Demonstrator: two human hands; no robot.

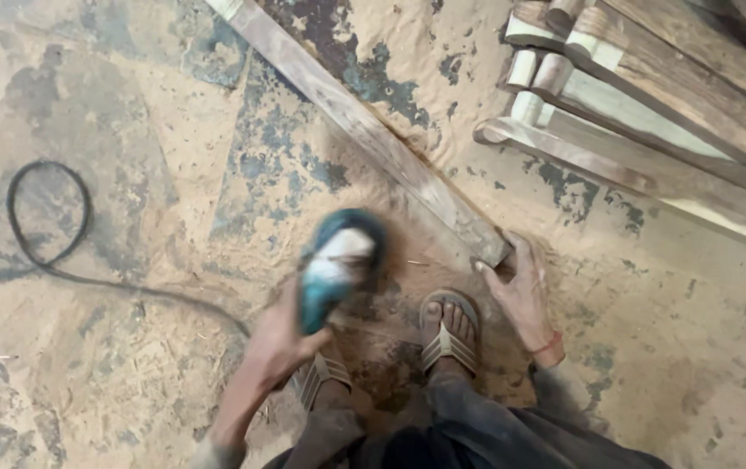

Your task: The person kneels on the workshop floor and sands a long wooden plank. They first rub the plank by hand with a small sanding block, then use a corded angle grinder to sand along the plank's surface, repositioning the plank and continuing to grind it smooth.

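Dark trouser legs (pixel 442 426) and two sandalled feet, one (pixel 448 334) in plain view and the other (pixel 321 378) half under the arm, lie closest below the lens. Just left of and above them the left hand (pixel 281 334) is closed around the rear of a teal power tool (pixel 338 260), fingers wrapped tight; the tool is blurred, so its working end cannot be made out. A black cord (pixel 47 260) runs away to the left of that grip and loops on the floor.

Right of the tool, the right hand (pixel 520 291) presses its fingertips on the near end of a long wooden plank (pixel 373 135), which stretches away from that hand up to the left. The hand looks pressed flat rather than wrapped round the wood.

Judging from this, the risks are close ones: the tool hangs just beside bare toes and near the steadying fingers, so a slip or kick could catch skin. The plank is held at one end only and could swing on the sawdust-covered floor (pixel 129 113). The cord could snag a foot.

Beyond the right hand, up and to the right, a stack of shaped timber pieces (pixel 633 95) lies well apart. No packages, labels or signs show anywhere.
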